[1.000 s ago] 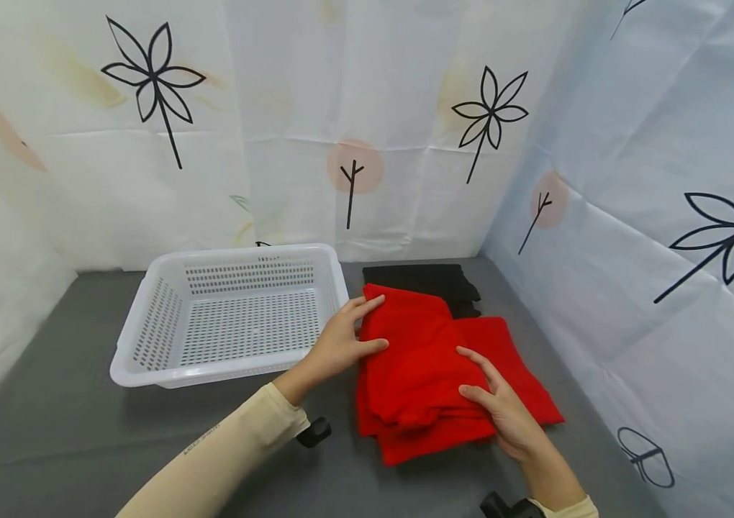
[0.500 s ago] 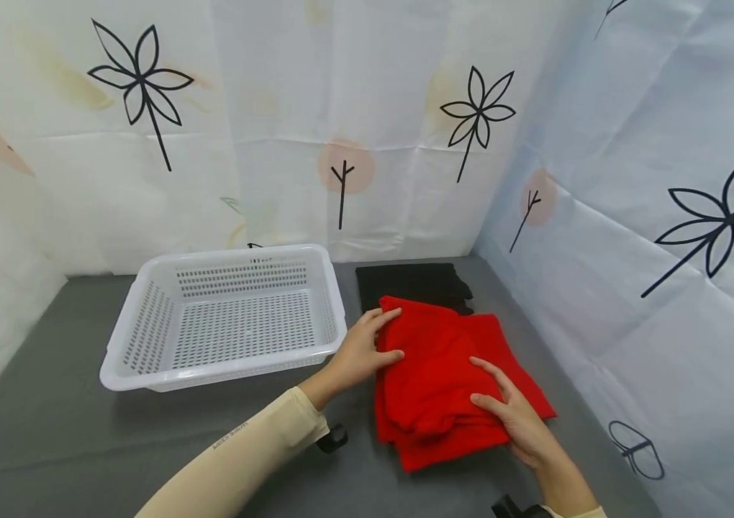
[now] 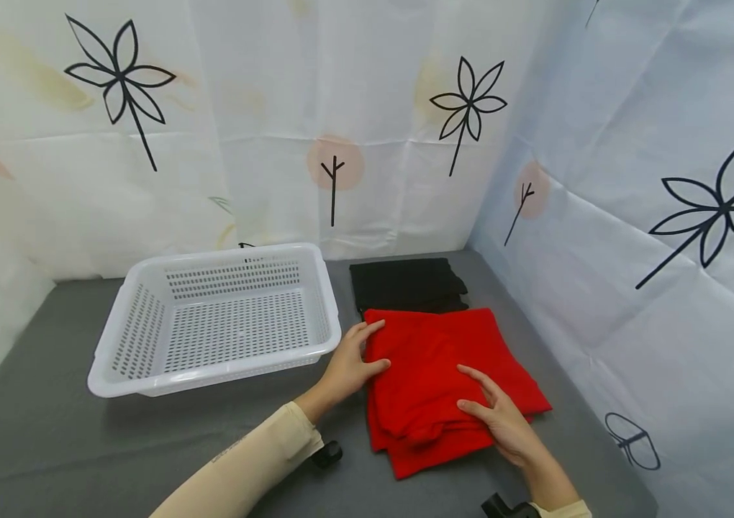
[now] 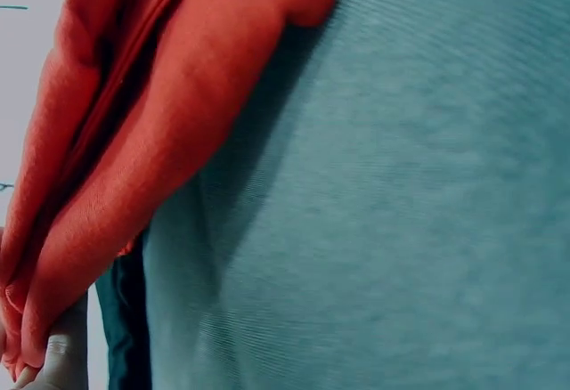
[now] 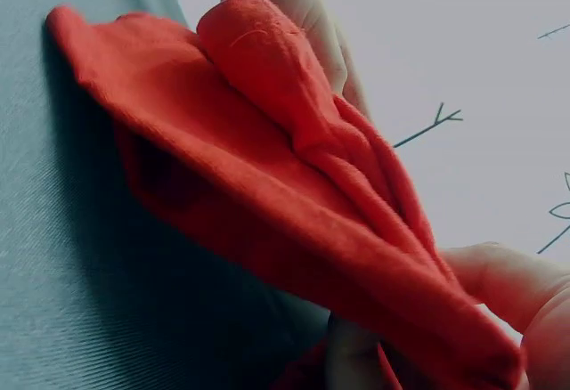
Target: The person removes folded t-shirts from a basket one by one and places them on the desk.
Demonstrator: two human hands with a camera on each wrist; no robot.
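Observation:
Both hands hold a folded red cloth (image 3: 419, 374) on the right side of the table. My left hand (image 3: 347, 363) grips its left edge, fingertips over the far corner and thumb nearer. In the left wrist view a finger (image 4: 64, 350) bends against the fold. My right hand (image 3: 503, 424) grips the near right edge, and the right wrist view has its thumb (image 5: 503, 279) on one side of the layers with a finger (image 5: 352, 354) beneath. Flat red fabric (image 3: 493, 356) spreads out to the right of the bundle. Most fingertips are hidden by cloth.
A white perforated plastic basket (image 3: 205, 378) stands left of the red cloth, close to my left hand. Behind the red cloth lies folded black cloth (image 3: 406, 280). Patterned white curtains (image 3: 263, 129) border the grey table (image 3: 82, 432) at the back and sides.
The hands have brought the red bundle nearer to me and a little right relative to the black cloth, more of which shows. Its far edge now lines up with the flat red fabric. The view has shifted slightly.

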